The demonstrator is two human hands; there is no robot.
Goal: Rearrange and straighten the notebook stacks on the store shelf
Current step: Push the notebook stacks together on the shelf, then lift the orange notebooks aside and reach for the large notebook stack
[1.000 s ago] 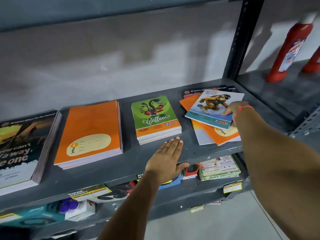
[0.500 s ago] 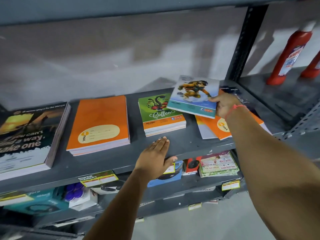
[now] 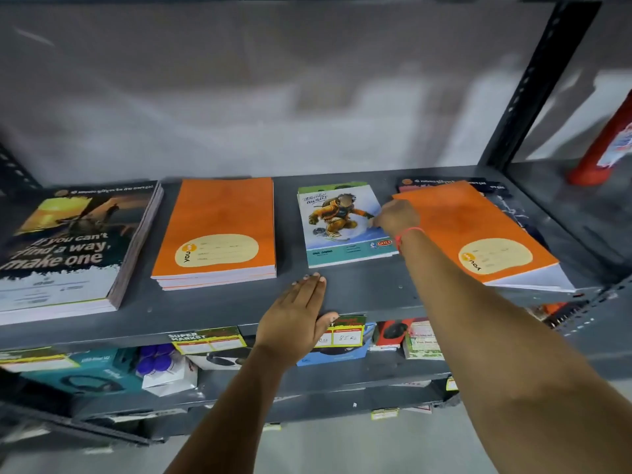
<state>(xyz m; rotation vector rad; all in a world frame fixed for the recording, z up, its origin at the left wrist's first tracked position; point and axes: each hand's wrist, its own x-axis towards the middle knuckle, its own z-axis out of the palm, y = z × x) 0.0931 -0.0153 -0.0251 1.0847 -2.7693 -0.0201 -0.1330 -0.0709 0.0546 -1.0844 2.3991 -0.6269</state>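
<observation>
A blue astronaut notebook (image 3: pixel 337 224) lies on top of the green coffee stack, whose green edge (image 3: pixel 328 187) shows behind it. My right hand (image 3: pixel 396 217) pinches that notebook's right edge. My left hand (image 3: pixel 295 319) rests flat on the front of the grey shelf (image 3: pixel 362 289), fingers together, holding nothing. To the left sit an orange notebook stack (image 3: pixel 219 230) and a dark stack printed "make one" (image 3: pixel 68 248). At the right an orange notebook (image 3: pixel 468 230) lies askew on a crooked pile, a dark notebook (image 3: pixel 444 182) under it.
A black upright post (image 3: pixel 533 83) divides this bay from the one on the right, where a red bottle (image 3: pixel 602 145) stands. The lower shelf holds boxed goods (image 3: pixel 85 374) and price tags (image 3: pixel 208 338). A grey wall closes the back.
My right hand has carried the astronaut notebook left from the crooked right pile and laid it on the green coffee stack. My left hand has stayed on the shelf's front edge.
</observation>
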